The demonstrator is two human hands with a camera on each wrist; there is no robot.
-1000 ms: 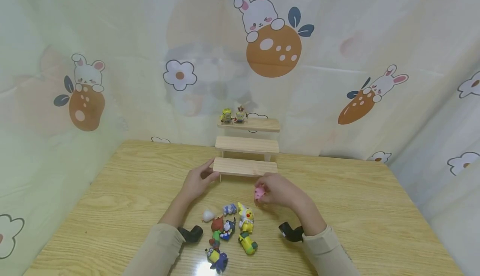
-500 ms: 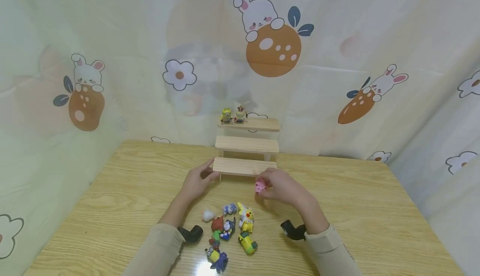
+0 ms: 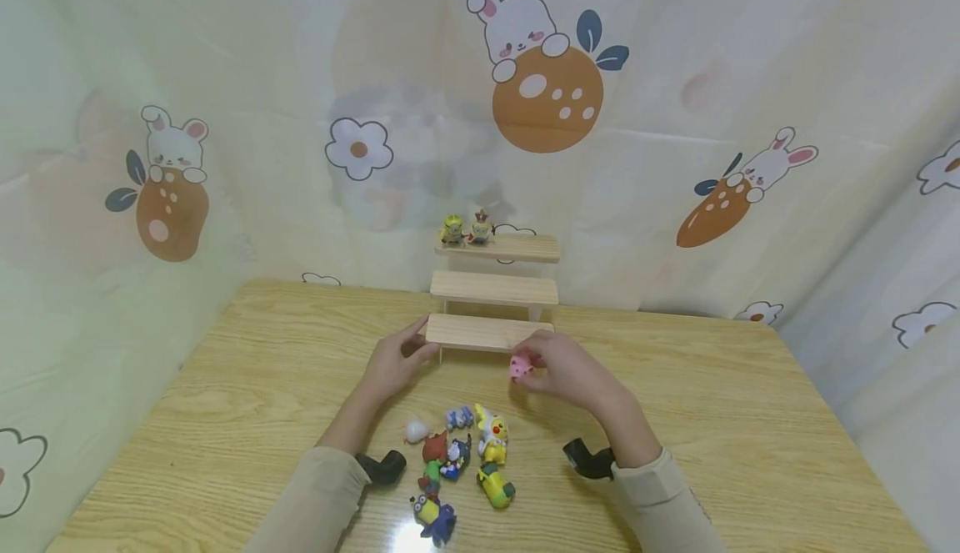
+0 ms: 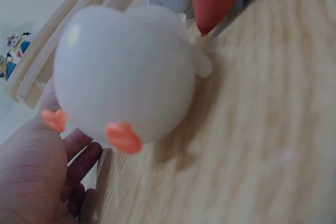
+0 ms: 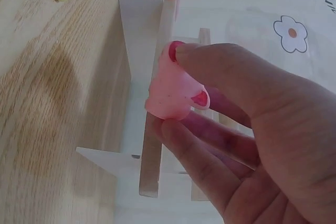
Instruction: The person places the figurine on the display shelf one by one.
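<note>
In the head view, the right hand pinches a pink figurine just in front of the right end of the lowest board; whether figurine and board touch, I cannot tell. Well apart from it, the left hand holds the board's left end between thumb and fingers. No walled container shows; the open top board carries a yellow figure and a crowned figure.

In the left wrist view, a white round figure on the tabletop partly hides the left hand.

In the right wrist view, thumb and fingertips hold the pink figurine at opposite ends. It looks light, stiff and sturdy, probably smooth plastic and a little slippery; its rounded body seems safest to hold, rather than the small dark-pink projections.
</note>
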